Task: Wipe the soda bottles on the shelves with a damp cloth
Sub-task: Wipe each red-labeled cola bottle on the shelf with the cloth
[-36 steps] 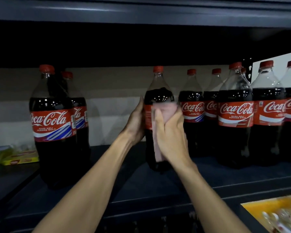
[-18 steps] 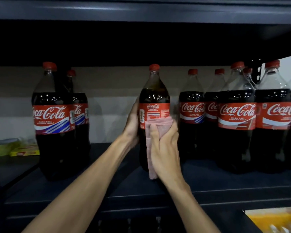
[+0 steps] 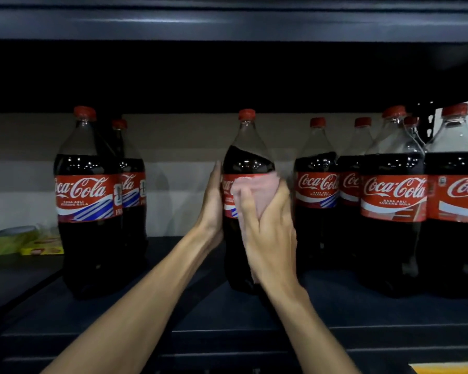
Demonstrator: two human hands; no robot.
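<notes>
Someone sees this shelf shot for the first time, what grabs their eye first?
Two bare hands on the center cola bottle: the left hand braces its side while the right hand holds a pink cloth against the red label. Next, the red-capped bottles crowded at the shelf's right and the pair at its left.

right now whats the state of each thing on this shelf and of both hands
middle bottle: upright on the shelf, capped
pink cloth: bunched, pressed on the middle bottle's label
left hand: flat against the middle bottle's left side
right hand: grips the pink cloth
left bottles: two, upright, capped, no hand on them
right bottles: upright, capped, no hand on them
yellow packets: lying far left
</notes>
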